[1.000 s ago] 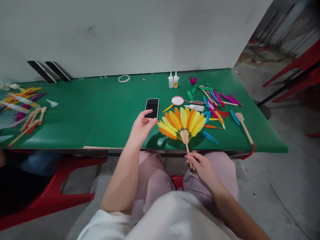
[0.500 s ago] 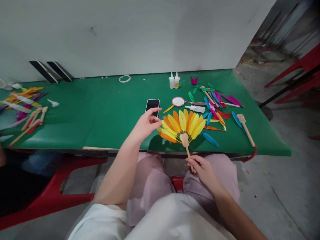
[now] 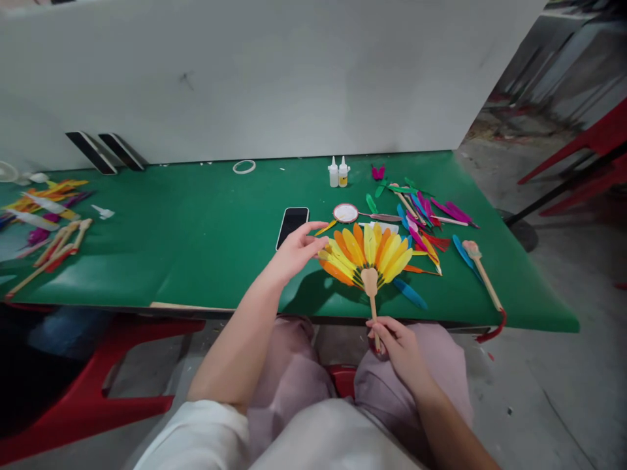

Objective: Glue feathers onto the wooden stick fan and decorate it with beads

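Note:
My right hand grips the wooden handle of a feather fan, which is held upright over the table's front edge. Yellow and orange feathers spread out from the fan's flat wooden head. At the fan's left side is my left hand, its fingers apart; the thumb and index finger reach the tips of the outer feathers, and I cannot tell if they touch. Behind that hand lies a phone. A white glue bottle is partly hidden behind the feathers.
On the green table stand two small bottles. Loose coloured feathers and a small round white dish lie behind the fan. A wooden handle with a red cord rests at right. More sticks lie far left.
The fan has shifted slightly right in the view, and my left hand has moved right along with it. The whole table appears lower as the camera tilts up a little.

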`<state>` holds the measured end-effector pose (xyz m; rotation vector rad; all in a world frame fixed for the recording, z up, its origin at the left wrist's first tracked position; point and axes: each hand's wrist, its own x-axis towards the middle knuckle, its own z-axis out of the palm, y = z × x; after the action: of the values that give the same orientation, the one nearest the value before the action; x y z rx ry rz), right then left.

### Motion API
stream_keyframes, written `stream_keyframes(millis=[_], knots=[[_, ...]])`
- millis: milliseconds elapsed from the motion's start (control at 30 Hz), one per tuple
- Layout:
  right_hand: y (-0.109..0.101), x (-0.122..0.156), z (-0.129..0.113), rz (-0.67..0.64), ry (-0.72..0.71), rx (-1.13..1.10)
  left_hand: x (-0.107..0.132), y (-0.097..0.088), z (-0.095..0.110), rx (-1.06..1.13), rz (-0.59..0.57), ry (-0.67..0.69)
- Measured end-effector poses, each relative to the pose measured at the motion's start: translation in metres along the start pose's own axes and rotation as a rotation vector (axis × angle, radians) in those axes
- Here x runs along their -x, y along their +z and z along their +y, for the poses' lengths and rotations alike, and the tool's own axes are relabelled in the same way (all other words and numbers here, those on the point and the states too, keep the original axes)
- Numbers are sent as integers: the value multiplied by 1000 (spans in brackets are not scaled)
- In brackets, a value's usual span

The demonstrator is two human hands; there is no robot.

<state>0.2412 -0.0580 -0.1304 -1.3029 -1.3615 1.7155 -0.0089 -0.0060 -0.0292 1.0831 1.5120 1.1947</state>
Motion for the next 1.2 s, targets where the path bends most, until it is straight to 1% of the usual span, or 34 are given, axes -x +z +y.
stream_keyframes(millis=[100, 233, 333, 533, 600, 633, 667, 733, 767, 800, 833, 900, 933, 967, 1000, 1100, 1200], knots=[[2, 1, -2, 30, 17, -27, 4, 7, 3, 1, 10, 38], [2, -1, 1, 3, 19, -21, 2, 5, 2, 43, 8, 55], [1, -4, 4, -30, 26, -5, 1, 4, 0, 65, 22, 43], [0, -4, 2, -32, -3, 17, 5, 5, -3, 73, 45, -3], [0, -4, 2, -26, -5, 10, 4, 1, -7, 80, 84, 24], [1, -4, 2, -14, -5, 5, 1, -4, -10, 66, 124, 55], [1, -4, 3, 2, -7, 0, -2, -9, -15, 28, 180, 94], [1, -4, 5, 36, -13, -16, -14, -22, -25, -131, 329, 156], [1, -5, 6, 49, -18, -23, -22, -28, -30, -257, 420, 164], [1, -5, 7, 57, -24, -28, -31, -33, -36, -416, 479, 132], [2, -6, 8, 60, -30, -30, -40, -37, -41, -582, 491, 82], [2, -6, 9, 57, -40, -18, -58, -38, -51, -850, 429, -21], [2, -6, 9, 55, -41, -7, -66, -36, -54, -959, 423, -82], [2, -6, 8, 54, -38, 2, -73, -33, -58, -1049, 442, -130], [2, -6, 8, 53, -32, 7, -79, -29, -60, -1119, 473, -150], [3, -5, 6, 56, -19, 12, -91, -20, -65, -1221, 561, -141], [3, -4, 7, 43, -27, 23, -98, -17, -65, -1256, 593, -136]])
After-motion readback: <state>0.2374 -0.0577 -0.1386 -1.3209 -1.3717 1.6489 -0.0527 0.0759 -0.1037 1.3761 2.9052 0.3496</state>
